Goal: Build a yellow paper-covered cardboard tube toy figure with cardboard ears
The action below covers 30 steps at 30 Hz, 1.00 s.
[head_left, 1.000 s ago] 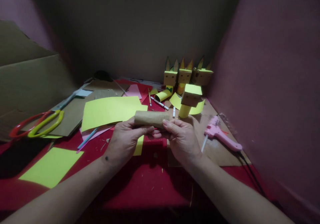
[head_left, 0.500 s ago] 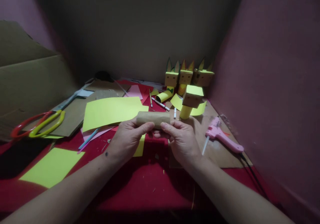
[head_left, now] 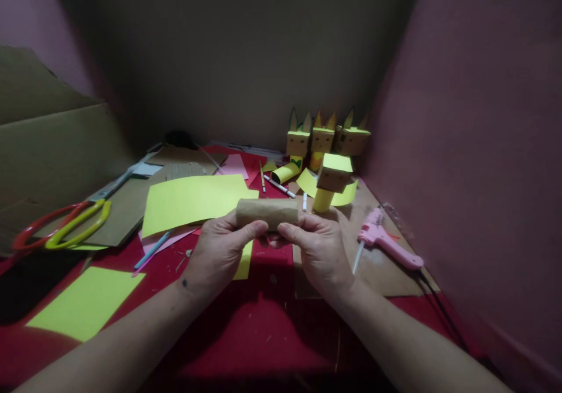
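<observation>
A brown cardboard tube (head_left: 267,210) lies level between my two hands, above the red tablecloth (head_left: 246,340). My left hand (head_left: 226,243) grips its left end, thumb along the near side. The other end is held by my right hand (head_left: 314,243), its thumb close to the left one. The fingers behind the tube are partly hidden. Just beyond it lies a large yellow paper sheet (head_left: 193,202). Past my right hand stands a box-headed cardboard figure (head_left: 334,176) on a yellow tube body.
Large scissors (head_left: 79,223) with red and yellow handles lie left, near a yellow paper piece (head_left: 90,302). On the right, a pink glue gun (head_left: 389,241) rests on a cardboard sheet (head_left: 381,284). Several eared figures (head_left: 322,140) stand at the back. A cardboard box (head_left: 52,153) rises far left.
The view has shifted slightly, so most things sit a little lower and further left. Both hands keep the same grip on the cardboard tube.
</observation>
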{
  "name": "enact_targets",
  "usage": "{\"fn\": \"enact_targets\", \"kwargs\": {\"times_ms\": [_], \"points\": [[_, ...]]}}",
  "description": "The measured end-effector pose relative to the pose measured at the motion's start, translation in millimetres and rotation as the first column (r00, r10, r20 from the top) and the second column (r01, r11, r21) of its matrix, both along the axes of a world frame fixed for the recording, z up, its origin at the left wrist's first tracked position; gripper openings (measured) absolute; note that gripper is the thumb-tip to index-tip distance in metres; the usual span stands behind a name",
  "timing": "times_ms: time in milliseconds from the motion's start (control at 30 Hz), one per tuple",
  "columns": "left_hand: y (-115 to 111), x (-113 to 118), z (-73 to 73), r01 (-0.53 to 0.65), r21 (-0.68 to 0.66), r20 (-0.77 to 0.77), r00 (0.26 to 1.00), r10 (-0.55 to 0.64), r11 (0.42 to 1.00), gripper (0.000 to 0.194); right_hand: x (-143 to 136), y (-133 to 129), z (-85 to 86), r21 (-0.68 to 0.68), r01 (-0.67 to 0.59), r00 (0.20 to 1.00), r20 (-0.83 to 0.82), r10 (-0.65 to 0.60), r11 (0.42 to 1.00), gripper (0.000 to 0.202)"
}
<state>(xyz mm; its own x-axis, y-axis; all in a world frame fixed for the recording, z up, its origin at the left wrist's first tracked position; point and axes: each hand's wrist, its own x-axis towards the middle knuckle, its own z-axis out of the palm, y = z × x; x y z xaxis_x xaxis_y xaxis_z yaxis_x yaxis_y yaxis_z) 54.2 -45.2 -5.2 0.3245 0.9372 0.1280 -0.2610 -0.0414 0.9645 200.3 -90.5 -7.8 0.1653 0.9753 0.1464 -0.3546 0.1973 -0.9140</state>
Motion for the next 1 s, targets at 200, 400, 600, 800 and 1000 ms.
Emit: {"fn": "enact_targets", "kwargs": {"times_ms": [200,400,600,800,1000], "points": [[4.2,0.5,-2.5,-0.038,-0.041,0.039,0.998,0.040,0.998,0.026,-0.6,5.2,-7.6,0.055,-0.042,0.998,-0.038,0.044,0.998,0.012],[12.1,0.2,-0.8,0.075,-0.156,0.183,0.982,-0.046,0.985,0.037,1.7,6.2,-5.8,0.068,-0.075,0.970,-0.227,0.089,0.995,0.020],[15.0,-4.0,-1.4,0.154,-0.191,0.210,0.971,-0.113,0.969,0.038,1.4,7.8,-4.6,0.062,-0.080,0.971,-0.220,0.092,0.995,0.020],[10.6,-1.2,-4.0,0.144,-0.138,0.180,0.976,-0.118,0.980,0.024,1.8,7.9,-3.3,0.014,-0.039,0.983,-0.181,0.040,0.999,0.021],[6.8,3.6,-5.5,0.086,-0.126,0.149,0.987,-0.067,0.988,0.031,0.6,12.2,-5.2,0.024,-0.043,0.979,-0.198,0.047,0.999,0.026]]}}
